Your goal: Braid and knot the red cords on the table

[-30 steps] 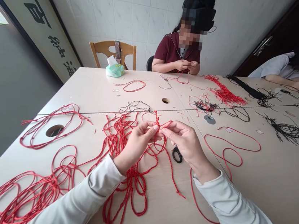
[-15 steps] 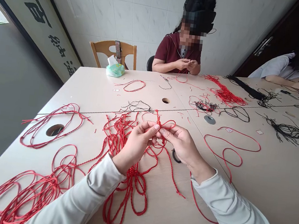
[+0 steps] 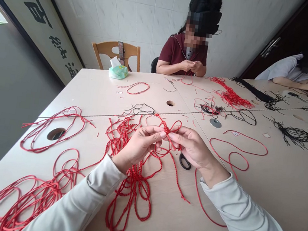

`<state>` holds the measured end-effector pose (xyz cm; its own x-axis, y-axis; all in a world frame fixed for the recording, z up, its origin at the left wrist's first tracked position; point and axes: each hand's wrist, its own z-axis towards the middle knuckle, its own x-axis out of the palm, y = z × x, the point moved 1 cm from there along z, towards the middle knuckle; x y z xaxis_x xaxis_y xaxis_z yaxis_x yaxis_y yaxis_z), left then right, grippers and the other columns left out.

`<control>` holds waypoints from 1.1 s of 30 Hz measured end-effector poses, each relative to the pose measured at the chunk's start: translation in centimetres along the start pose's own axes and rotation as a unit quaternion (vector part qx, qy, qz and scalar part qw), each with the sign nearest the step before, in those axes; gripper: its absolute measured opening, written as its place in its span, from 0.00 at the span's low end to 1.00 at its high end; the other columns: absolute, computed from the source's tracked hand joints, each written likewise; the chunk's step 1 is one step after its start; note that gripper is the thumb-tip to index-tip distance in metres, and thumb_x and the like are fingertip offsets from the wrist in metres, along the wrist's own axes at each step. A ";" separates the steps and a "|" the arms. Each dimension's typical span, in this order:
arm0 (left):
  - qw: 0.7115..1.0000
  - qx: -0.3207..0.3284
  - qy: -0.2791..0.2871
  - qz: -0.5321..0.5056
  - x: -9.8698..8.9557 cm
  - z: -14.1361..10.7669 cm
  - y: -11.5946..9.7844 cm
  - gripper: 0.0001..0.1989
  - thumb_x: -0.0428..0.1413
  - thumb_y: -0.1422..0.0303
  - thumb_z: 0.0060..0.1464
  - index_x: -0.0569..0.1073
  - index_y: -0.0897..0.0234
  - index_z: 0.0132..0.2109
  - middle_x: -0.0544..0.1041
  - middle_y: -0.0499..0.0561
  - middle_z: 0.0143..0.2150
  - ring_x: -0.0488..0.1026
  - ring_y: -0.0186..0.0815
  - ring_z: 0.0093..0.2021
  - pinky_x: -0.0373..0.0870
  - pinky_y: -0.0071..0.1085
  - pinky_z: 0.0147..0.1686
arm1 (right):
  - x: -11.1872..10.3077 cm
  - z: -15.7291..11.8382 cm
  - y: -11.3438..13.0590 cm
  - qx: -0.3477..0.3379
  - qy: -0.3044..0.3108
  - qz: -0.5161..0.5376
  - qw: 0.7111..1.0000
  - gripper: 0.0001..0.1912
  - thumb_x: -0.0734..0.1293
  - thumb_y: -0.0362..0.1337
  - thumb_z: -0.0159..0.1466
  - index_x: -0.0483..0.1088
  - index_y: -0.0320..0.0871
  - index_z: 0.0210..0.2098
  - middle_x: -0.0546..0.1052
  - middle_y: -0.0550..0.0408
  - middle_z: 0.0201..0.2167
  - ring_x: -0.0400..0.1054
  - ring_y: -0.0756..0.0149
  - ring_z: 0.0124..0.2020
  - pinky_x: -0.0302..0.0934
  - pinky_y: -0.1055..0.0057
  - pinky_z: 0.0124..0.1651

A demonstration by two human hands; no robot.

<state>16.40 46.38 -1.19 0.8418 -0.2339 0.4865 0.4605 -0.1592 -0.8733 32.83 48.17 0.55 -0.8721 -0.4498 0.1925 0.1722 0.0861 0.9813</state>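
Note:
My left hand (image 3: 139, 145) and my right hand (image 3: 192, 148) meet above the table, their fingertips pinching a twisted red cord (image 3: 169, 131) from both sides. The cord forms a small loop and knotted section above my fingers, and my fingers hide part of it. Its long strands hang down to a looped red bundle (image 3: 132, 188) lying beneath my wrists. Just below my right hand lie black-handled scissors (image 3: 184, 161), with their blades out of sight.
A pale table (image 3: 174, 223) holds several tangles of red cord and black cord (image 3: 293, 134). A person in a dark red top (image 3: 180, 57) sits opposite, working cord by hand. Another person in a white sleeve (image 3: 285, 70) sits at the right. A tissue pack (image 3: 118, 71) stands at the far edge.
The red loop above my fingers is larger and stands more upright. My hands have drawn slightly closer and higher, and more of the scissors' handle shows below my right hand.

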 end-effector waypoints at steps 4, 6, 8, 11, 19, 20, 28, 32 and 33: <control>0.994 0.060 -0.006 0.092 -0.2 0.2 -0.3 0.09 0.66 0.65 0.46 0.76 0.65 0.33 0.71 0.44 0.23 0.61 0.23 0.21 0.61 0.22 0.22 | 0.1 0.0 0.2 -0.015 -0.008 -0.034 0.999 0.07 0.71 0.37 0.56 0.75 0.41 0.33 0.71 0.58 0.26 0.58 0.75 0.23 0.55 0.75 0.25; 0.987 0.095 -0.014 0.130 -0.2 0.2 -0.6 0.09 0.65 0.65 0.47 0.76 0.66 0.33 0.74 0.46 0.26 0.65 0.25 0.24 0.63 0.24 0.26 | 0.1 -0.1 0.4 -0.007 -0.011 -0.026 1.000 0.07 0.70 0.38 0.58 0.74 0.41 0.35 0.71 0.58 0.25 0.58 0.76 0.22 0.56 0.75 0.25; 0.977 0.121 -0.025 0.172 -0.2 0.1 -0.7 0.09 0.64 0.64 0.49 0.76 0.66 0.34 0.75 0.49 0.29 0.68 0.28 0.29 0.65 0.26 0.30 | -0.1 -0.2 0.5 0.014 -0.016 0.003 1.000 0.08 0.68 0.40 0.60 0.73 0.42 0.37 0.73 0.58 0.24 0.60 0.75 0.21 0.59 0.74 0.26; 0.957 0.156 -0.050 0.240 -0.4 0.0 -0.8 0.08 0.62 0.64 0.51 0.76 0.65 0.35 0.75 0.49 0.30 0.70 0.31 0.31 0.66 0.27 0.32 | -0.3 -0.3 0.5 0.052 -0.007 0.033 0.998 0.11 0.67 0.41 0.61 0.71 0.42 0.41 0.75 0.56 0.22 0.63 0.73 0.19 0.60 0.73 0.25; 0.965 0.123 -0.070 0.219 -0.3 -0.1 -0.5 0.10 0.63 0.62 0.50 0.75 0.66 0.32 0.74 0.48 0.28 0.68 0.30 0.29 0.63 0.26 0.29 | 0.1 -0.1 -0.2 -0.076 -0.065 -0.152 0.983 0.11 0.67 0.41 0.61 0.75 0.43 0.39 0.78 0.51 0.34 0.69 0.68 0.28 0.67 0.68 0.35; 0.971 0.107 -0.073 0.203 -0.2 -0.1 -0.5 0.11 0.63 0.62 0.49 0.75 0.66 0.31 0.73 0.48 0.27 0.66 0.28 0.28 0.62 0.26 0.29 | 0.1 -0.2 -0.3 -0.120 -0.094 -0.209 0.966 0.10 0.66 0.41 0.62 0.75 0.44 0.39 0.78 0.51 0.35 0.71 0.66 0.31 0.67 0.66 0.39; 0.982 0.072 -0.124 0.120 0.4 0.0 -0.3 0.14 0.68 0.64 0.42 0.71 0.66 0.27 0.70 0.44 0.23 0.63 0.26 0.25 0.60 0.25 0.27 | 0.5 -0.9 -0.3 -0.243 -0.162 -0.346 0.892 0.16 0.60 0.40 0.68 0.66 0.49 0.54 0.76 0.49 0.45 0.72 0.60 0.43 0.66 0.64 0.45; 0.962 0.108 -0.163 0.189 0.4 -0.1 -0.3 0.15 0.66 0.62 0.44 0.68 0.65 0.25 0.67 0.44 0.21 0.59 0.25 0.22 0.54 0.26 0.23 | 0.6 -1.2 0.3 -0.277 -0.210 -0.369 0.862 0.11 0.64 0.42 0.66 0.71 0.48 0.46 0.74 0.50 0.42 0.68 0.63 0.38 0.65 0.65 0.42; 0.958 0.120 -0.166 0.200 0.5 -0.1 -0.3 0.15 0.66 0.63 0.45 0.68 0.65 0.26 0.68 0.44 0.22 0.60 0.26 0.23 0.54 0.26 0.23 | 0.6 -1.1 0.3 -0.263 -0.203 -0.374 0.866 0.10 0.65 0.42 0.65 0.73 0.48 0.43 0.74 0.50 0.41 0.67 0.64 0.35 0.65 0.66 0.41</control>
<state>16.67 46.16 -0.71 0.9894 0.0940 0.1106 0.0995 0.1150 -0.9884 32.88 46.91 1.00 -0.9002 0.1542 -0.4073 -0.4193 -0.5597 0.7148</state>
